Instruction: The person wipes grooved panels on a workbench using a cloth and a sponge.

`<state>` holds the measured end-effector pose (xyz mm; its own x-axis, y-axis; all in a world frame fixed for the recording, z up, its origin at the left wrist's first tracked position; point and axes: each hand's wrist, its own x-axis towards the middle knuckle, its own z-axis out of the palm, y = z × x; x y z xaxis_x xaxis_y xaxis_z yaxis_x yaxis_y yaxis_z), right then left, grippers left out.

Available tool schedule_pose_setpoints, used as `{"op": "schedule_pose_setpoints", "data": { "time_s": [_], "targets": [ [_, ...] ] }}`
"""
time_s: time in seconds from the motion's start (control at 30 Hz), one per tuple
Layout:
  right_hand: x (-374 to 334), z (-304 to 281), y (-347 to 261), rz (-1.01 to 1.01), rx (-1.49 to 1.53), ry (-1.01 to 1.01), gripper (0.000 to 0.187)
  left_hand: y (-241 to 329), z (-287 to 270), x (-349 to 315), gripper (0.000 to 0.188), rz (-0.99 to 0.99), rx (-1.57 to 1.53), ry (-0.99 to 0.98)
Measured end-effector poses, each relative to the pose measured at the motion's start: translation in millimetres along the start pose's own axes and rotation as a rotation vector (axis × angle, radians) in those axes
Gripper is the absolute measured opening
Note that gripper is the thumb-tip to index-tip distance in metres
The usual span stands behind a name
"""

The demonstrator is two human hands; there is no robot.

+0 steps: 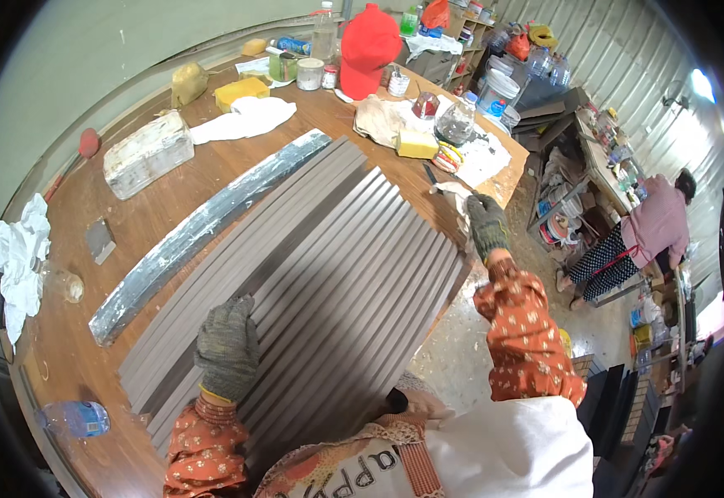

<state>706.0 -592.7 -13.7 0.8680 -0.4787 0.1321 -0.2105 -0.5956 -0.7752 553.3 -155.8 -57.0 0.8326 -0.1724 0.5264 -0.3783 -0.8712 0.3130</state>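
Observation:
Long grey grooved strips (341, 274) lie side by side across the table in front of me. My left hand (227, 349), in a grey knitted glove, rests on them at the lower left. Its fingers are curled and pressed together, and whatever may be under them is hidden. At the strips' far right end, my right hand (486, 226), gloved as well, is closed on a crumpled white cloth (455, 197). Left of the strips lies a separate curved bar (212, 228) with blotchy white and dark grey paint.
Along the table's (63, 336) far side stand a whitish block (149, 156), yellow sponges (242, 93), a red cap (369, 51) and a jar of dark liquid (457, 121). A plastic bottle (75, 419) lies near left. A person (653, 224) bends over at the right.

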Motion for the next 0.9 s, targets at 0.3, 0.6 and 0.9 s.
{"op": "schedule_pose_setpoints", "data": {
  "time_s": [0.3, 0.6, 0.9],
  "targets": [
    [-155, 8, 11, -0.189, 0.343, -0.053, 0.033, 137, -10, 7, 0.051, 0.527, -0.256, -0.083],
    [-192, 12, 7, -0.600, -0.229, -0.232, 0.037, 158, 43, -31, 0.052, 0.467, -0.110, -0.409],
    [-64, 12, 26, -0.370, -0.324, -0.046, 0.033, 165, 36, -21, 0.044, 0.491, 0.024, -0.353]
  ]
}}
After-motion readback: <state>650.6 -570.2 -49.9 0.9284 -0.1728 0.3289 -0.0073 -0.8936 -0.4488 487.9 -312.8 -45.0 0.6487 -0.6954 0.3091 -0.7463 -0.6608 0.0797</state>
